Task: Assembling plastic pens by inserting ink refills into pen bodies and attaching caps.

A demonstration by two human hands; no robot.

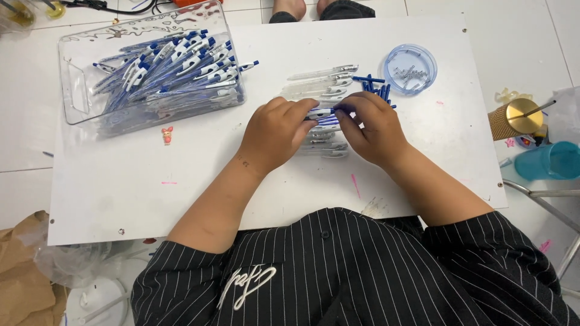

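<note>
left hand (275, 134): fingers closed on one end of a blue-and-white pen (321, 113), just above counter centre
right hand (370, 128): fingers pinched on the other end of the same pen; hands nearly touching
pen in work: held between both hands, over the row of clear barrels; looks mid-assembly, exact joint hidden by fingers
clear barrels (320, 84): short row at 12 o'clock of the hands, more (323, 149) peeking out at 6 o'clock under them; still unfinished by the look
blue parts (377, 87): small pile at 1 o'clock of the hands, some stock left
round blue dish (410, 68): at 2 o'clock, holds small metal bits, likely springs; not empty
clear bin (72, 90): at 10 o'clock, well apart, heaped with finished-looking blue-and-white pens (175, 69)
progress: judging by the full bin against the few loose barrels, most of the batch looks done, a handful left
labels: no packaging or signs readable; pink marks (355, 184) on the white counter (423, 169), small pink figurine (167, 134) at 9 o'clock
</note>
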